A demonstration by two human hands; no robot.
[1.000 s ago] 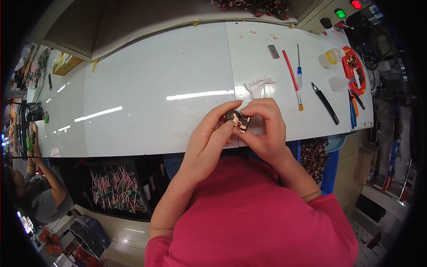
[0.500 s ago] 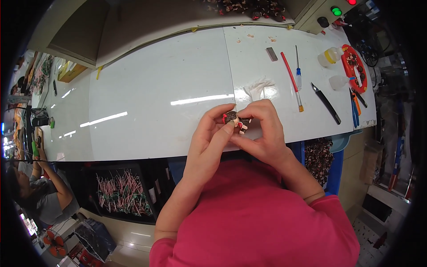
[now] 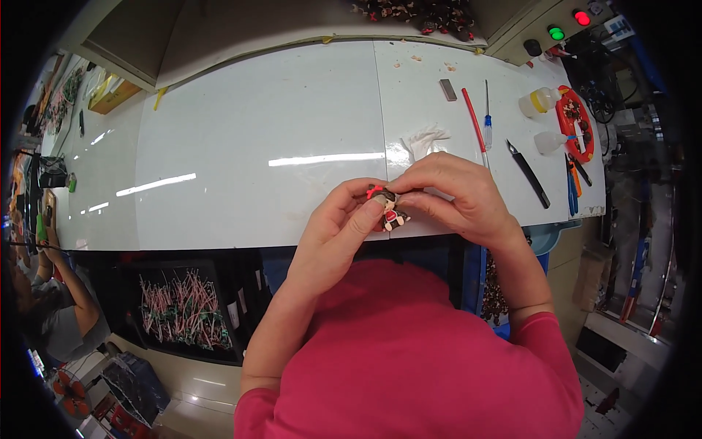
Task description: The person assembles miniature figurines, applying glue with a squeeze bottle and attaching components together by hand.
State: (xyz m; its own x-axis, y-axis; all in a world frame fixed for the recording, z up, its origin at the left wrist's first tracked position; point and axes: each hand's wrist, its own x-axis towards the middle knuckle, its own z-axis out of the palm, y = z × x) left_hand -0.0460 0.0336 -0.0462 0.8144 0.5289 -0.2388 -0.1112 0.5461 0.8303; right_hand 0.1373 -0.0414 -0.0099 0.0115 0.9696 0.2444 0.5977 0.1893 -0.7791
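A small doll figurine (image 3: pixel 393 215) with dark brown hair, a red bow and a red and black body is held just above the front edge of the white table. My left hand (image 3: pixel 335 233) is closed around its left side, the thumb pressed near the face. The fingers of my right hand (image 3: pixel 464 196) pinch at the upper right of the head, by the hair. What lies between those fingertips is too small to make out. A crumpled white cloth (image 3: pixel 423 140) lies just beyond my right hand.
On the right lie a grey block (image 3: pixel 447 90), a red-handled brush (image 3: pixel 472 117), a screwdriver (image 3: pixel 488 117), a craft knife (image 3: pixel 528 173), pliers (image 3: pixel 572 186), two bottles (image 3: pixel 537 102) and a red tray (image 3: pixel 587 150). More figurines (image 3: pixel 431 16) sit on the back shelf. A co-worker (image 3: pixel 66 318) is far left.
The figurine has turned more upright, its front now showing. My right hand has shifted from its lower right side up to its head. The whole view has moved slightly.
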